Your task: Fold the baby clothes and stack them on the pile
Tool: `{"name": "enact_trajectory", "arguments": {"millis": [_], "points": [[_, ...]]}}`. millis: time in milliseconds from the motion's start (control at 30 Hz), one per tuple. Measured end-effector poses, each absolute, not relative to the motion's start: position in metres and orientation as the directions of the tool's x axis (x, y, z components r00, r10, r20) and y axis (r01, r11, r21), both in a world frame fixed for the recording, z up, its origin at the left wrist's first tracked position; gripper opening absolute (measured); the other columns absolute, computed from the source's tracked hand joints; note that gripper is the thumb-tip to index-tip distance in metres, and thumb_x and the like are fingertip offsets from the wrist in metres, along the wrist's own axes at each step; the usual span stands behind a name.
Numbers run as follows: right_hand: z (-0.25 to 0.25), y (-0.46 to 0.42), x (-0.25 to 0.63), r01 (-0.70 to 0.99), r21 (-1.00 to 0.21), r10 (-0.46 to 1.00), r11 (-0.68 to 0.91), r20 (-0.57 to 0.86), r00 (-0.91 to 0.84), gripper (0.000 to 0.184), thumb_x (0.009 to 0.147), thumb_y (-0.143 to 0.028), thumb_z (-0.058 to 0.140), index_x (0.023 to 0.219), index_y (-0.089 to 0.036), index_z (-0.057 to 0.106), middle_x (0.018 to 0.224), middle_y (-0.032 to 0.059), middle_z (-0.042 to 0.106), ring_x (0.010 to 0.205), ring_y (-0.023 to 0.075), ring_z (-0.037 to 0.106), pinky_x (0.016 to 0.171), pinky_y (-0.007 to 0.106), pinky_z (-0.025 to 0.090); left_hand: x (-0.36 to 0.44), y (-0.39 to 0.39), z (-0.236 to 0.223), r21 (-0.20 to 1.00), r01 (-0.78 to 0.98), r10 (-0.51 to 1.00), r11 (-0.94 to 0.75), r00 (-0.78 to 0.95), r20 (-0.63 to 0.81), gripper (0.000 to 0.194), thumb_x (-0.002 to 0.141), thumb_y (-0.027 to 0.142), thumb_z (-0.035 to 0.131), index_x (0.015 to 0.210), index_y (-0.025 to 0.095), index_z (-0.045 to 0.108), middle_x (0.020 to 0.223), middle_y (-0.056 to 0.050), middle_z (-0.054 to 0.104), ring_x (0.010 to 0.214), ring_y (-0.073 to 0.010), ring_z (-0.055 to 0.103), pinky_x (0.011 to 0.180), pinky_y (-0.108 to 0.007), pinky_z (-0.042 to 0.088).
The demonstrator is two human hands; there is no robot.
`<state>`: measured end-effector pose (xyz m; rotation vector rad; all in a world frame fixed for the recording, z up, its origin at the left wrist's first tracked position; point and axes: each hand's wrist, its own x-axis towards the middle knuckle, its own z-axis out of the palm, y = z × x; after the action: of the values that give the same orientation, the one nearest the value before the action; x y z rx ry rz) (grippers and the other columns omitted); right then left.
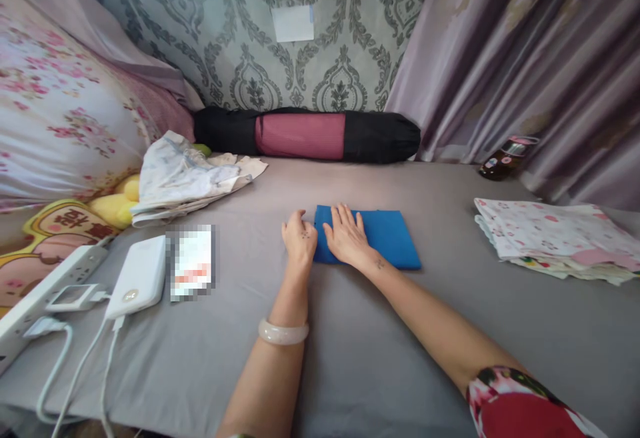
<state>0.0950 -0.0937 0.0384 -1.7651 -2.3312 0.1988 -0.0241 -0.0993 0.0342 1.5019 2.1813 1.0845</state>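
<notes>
Blue folded cloth point(394, 239): R hand point(346, 235) flat on top, grip spread; L hand point(301, 238) curled at edge, can't tell its grip. Prob. best: press evenly, edges square.

– Any words legible near the left hand point(301, 239)?
– None for certain. Far to its left, a cushion point(55, 248) bears dark Chinese-looking characters, too tilted to make out.
– And the card point(193, 258) between them?
– Pixelated, its red line unreadable.
– The power bank point(143, 266) beside it?
– A round mark, too small.
</notes>
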Motion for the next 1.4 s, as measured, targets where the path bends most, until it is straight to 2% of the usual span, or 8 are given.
{"name": "enact_trajectory", "arguments": {"millis": [200, 300, 467, 667, 833, 1100, 1400], "points": [[0.025, -0.089, 0.086, 0.928, -0.295, 0.972, 0.227, 0.013, -0.234, 0.063, 0.097, -0.04, 0.022, 0.15, -0.005, 0.023, 0.158, 0.0119, 0.018, 0.146, 0.0228, 0.013, 0.117, 0.047, 0.008, -0.029, -0.094, 0.029, 0.747, 0.632, 0.879, 0.206, -0.454, 0.142, 0.042, 0.083, 0.012, 0.035, 0.117, 0.018, 0.06, 0.105, -0.009, 0.072, 0.106, -0.0207, 0.064, 0.11, -0.044, 0.033], [0.023, -0.089, 0.087, 0.926, -0.304, 0.973, 0.222, 0.01, -0.23, 0.063, 0.097, -0.039, 0.023, 0.15, -0.006, 0.023, 0.158, 0.011, 0.017, 0.146, 0.0223, 0.012, 0.118, 0.046, 0.007, -0.028, -0.093, 0.031, 0.75, 0.622, 0.883, 0.225, -0.456, 0.113, 0.042, 0.083, 0.011, 0.035, 0.117, 0.013, 0.06, 0.105, -0.012, 0.071, 0.11, -0.0215, 0.063, 0.11, -0.043, 0.033], [0.031, -0.089, 0.085, 0.93, -0.296, 0.972, 0.216, -0.021, -0.233, 0.063, 0.096, -0.037, 0.025, 0.149, -0.004, 0.025, 0.157, 0.0136, 0.019, 0.145, 0.0251, 0.014, 0.117, 0.049, 0.009, -0.03, -0.094, 0.032, 0.767, 0.596, 0.879, 0.238, -0.468, 0.09, 0.042, 0.083, 0.012, 0.035, 0.116, 0.014, 0.06, 0.106, -0.012, 0.071, 0.111, -0.0219, 0.062, 0.109, -0.043, 0.034], [0.042, -0.082, 0.066, 0.92, -0.235, 0.95, 0.313, 0.079, -0.303, 0.06, 0.097, -0.034, 0.024, 0.147, -0.001, 0.029, 0.156, 0.0168, 0.02, 0.146, 0.0259, 0.013, 0.117, 0.048, 0.007, -0.033, -0.093, 0.027, 0.781, 0.587, 0.86, 0.213, -0.492, 0.135, 0.04, 0.082, 0.014, 0.035, 0.115, 0.016, 0.06, 0.11, -0.011, 0.07, 0.111, -0.022, 0.062, 0.105, -0.043, 0.04], [0.033, -0.077, 0.056, 0.912, -0.243, 0.942, 0.33, 0.027, -0.334, 0.059, 0.097, -0.035, 0.023, 0.147, -0.004, 0.031, 0.156, 0.0156, 0.023, 0.145, 0.0259, 0.014, 0.117, 0.047, 0.011, -0.036, -0.092, 0.025, 0.797, 0.566, 0.845, 0.212, -0.516, 0.141, 0.042, 0.082, 0.017, 0.034, 0.117, 0.017, 0.058, 0.112, -0.01, 0.069, 0.111, -0.0233, 0.062, 0.1, -0.044, 0.045], [0.026, -0.077, 0.057, 0.91, -0.246, 0.942, 0.333, 0.039, -0.334, 0.06, 0.096, -0.035, 0.025, 0.147, -0.003, 0.031, 0.155, 0.0156, 0.025, 0.145, 0.0264, 0.014, 0.117, 0.047, 0.011, -0.037, -0.09, 0.025, 0.819, 0.535, 0.841, 0.207, -0.525, 0.13, 0.044, 0.082, 0.018, 0.034, 0.12, 0.014, 0.057, 0.12, -0.013, 0.065, 0.116, -0.0241, 0.058, 0.098, -0.039, 0.048], [0.041, -0.096, 0.065, 0.896, -0.278, 0.938, 0.346, 0.074, -0.339, 0.06, 0.099, -0.037, 0.02, 0.147, -0.003, 0.031, 0.156, 0.0156, 0.024, 0.145, 0.0255, 0.014, 0.117, 0.045, 0.009, -0.035, -0.097, 0.033, 0.834, 0.513, 0.84, 0.203, -0.529, 0.122, 0.042, 0.084, 0.015, 0.033, 0.119, 0.012, 0.057, 0.121, -0.014, 0.064, 0.116, -0.0208, 0.058, 0.101, -0.034, 0.044]]}}
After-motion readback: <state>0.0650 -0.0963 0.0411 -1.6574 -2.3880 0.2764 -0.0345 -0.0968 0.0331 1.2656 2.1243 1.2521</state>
